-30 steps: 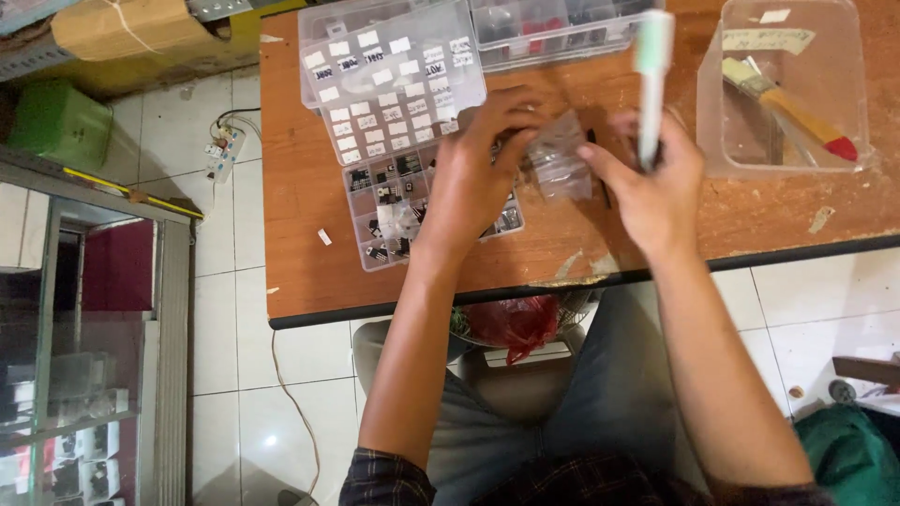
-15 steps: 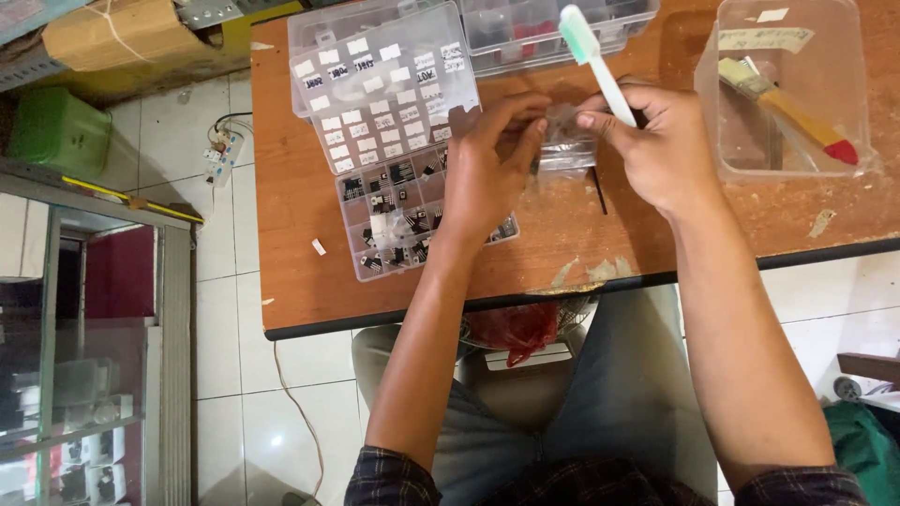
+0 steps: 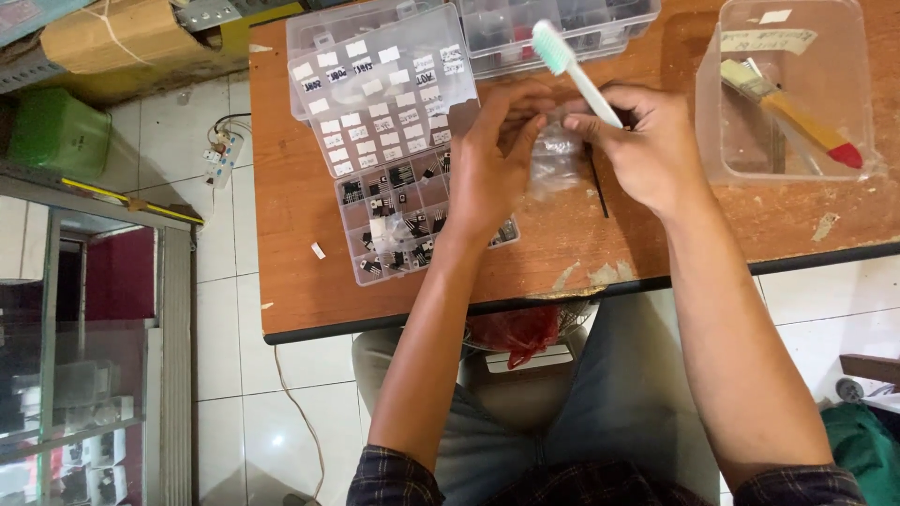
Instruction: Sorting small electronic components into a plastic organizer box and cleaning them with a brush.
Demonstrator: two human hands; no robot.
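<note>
My left hand (image 3: 495, 164) and my right hand (image 3: 647, 145) meet over a small clear plastic bag (image 3: 555, 159), and both pinch it above the wooden table (image 3: 300, 253). My right hand also grips a white toothbrush (image 3: 572, 67) whose pale green head points up and to the left. Under my left hand lies an open clear compartment box (image 3: 394, 220) with several small black electronic parts; its lid (image 3: 375, 84) carries white labels.
A second clear parts box (image 3: 562, 28) sits at the table's far edge. A clear tub (image 3: 797, 94) at the right holds a paintbrush (image 3: 787, 112) with a red-tipped handle. A thin black rod (image 3: 598, 187) lies by my right hand. Cardboard (image 3: 122, 42) and a glass cabinet (image 3: 84, 375) stand left.
The toothbrush in my right hand tipped from upright to pointing up-left. Both hands shifted slightly and kept hold of the plastic bag between them.
</note>
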